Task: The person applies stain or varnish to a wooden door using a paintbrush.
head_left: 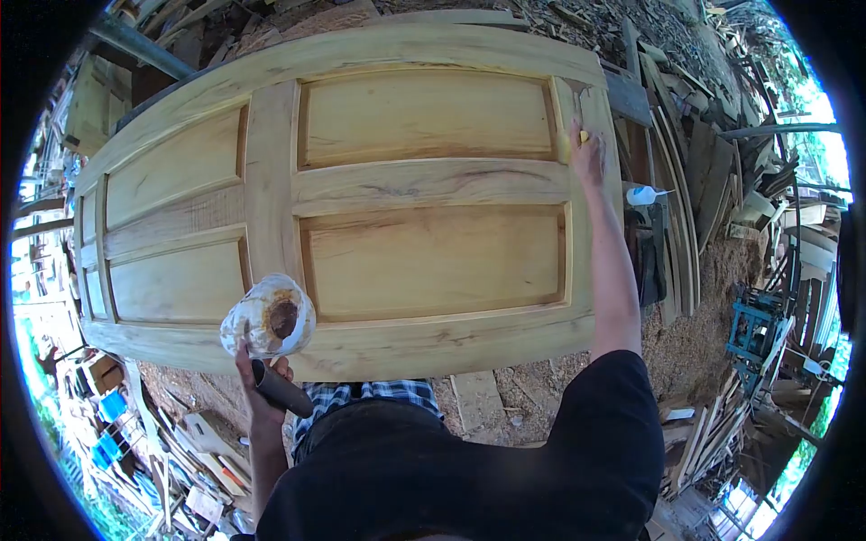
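Observation:
A large pale wooden door (433, 185) with recessed panels lies flat in front of me. My left hand (262, 383) is closed around a dark cylinder (281, 389) and the underside of a white container (268, 316) with brown matter inside, near the door's front edge. My right hand (588, 160) reaches to the door's right end, its fingers closed on a small tool with a yellow handle (585, 136). The tool's far end is over the end rail, beside the upper right panel; whether it touches the wood is hard to tell.
A white and blue bottle (642, 196) lies just beyond the door's right end. Wooden boards (677, 189) are stacked on the right, near a blue metal frame (756, 332). Scrap wood and shavings cover the ground. Blue containers (112, 406) stand at lower left.

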Motion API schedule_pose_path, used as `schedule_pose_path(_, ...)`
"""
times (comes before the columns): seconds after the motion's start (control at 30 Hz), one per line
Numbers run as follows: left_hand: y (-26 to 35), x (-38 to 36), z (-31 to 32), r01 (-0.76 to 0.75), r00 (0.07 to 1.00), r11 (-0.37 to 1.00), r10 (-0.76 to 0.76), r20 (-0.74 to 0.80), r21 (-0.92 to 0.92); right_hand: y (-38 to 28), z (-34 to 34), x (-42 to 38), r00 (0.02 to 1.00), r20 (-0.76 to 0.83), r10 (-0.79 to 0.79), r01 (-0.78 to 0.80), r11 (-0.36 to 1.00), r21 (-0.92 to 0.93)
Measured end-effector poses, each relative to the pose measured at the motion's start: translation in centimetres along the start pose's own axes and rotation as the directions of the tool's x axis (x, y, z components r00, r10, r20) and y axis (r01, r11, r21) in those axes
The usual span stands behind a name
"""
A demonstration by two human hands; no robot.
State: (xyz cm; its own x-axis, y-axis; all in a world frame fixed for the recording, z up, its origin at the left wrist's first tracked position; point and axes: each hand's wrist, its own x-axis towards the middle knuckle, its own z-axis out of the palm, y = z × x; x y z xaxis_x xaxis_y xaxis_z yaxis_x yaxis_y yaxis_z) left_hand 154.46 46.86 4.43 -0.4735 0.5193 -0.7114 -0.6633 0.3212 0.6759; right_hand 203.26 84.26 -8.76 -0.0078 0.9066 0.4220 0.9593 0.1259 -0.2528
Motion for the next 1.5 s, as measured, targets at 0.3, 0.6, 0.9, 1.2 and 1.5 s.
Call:
schedule_pose_path(0.3, 0.1, 1.4, -1.7, 0.096, 0.982, 0.995, -0.097, 0.159, 0.016, 9.2, 5.8, 0.4, 0.951, 0.247, 0.188, -0.226, 0.965, 0.136)
schedule_pose_path(0.6, 0.0, 1.0, -1.6, 0.071, 0.989, 0.997, -0.068, 0.134, -0.020, -3.3, -2.0, 1.4, 0.726, 0.545, 0.419, -0.674, 0.279, 0.684)
schedule_pose_path(0.9, -0.5, 1.7, -2.6, 0.085, 0.994, 0.995, -0.081, 0.072, -0.052, -14.7, 1.5, -2.1, 0.982, 0.191, -0.004, -0.099, 0.847, 0.522)
schedule_pose_path(1.2, 0.7, 1.4, -3.3, 0.053, 0.999, 0.994, -0.052, 0.010, -0.095, -22.0, 4.1, 0.8, 0.856, 0.322, -0.405, 0.232, 0.856, 0.461)
schedule_pose_path(1.5, 1.4, 4.5, -5.9, 0.148, 0.986, 0.983, -0.139, 0.087, -0.113, -32.1, 3.8, 2.7, 0.634, 0.657, -0.408, -0.317, 0.638, 0.702)
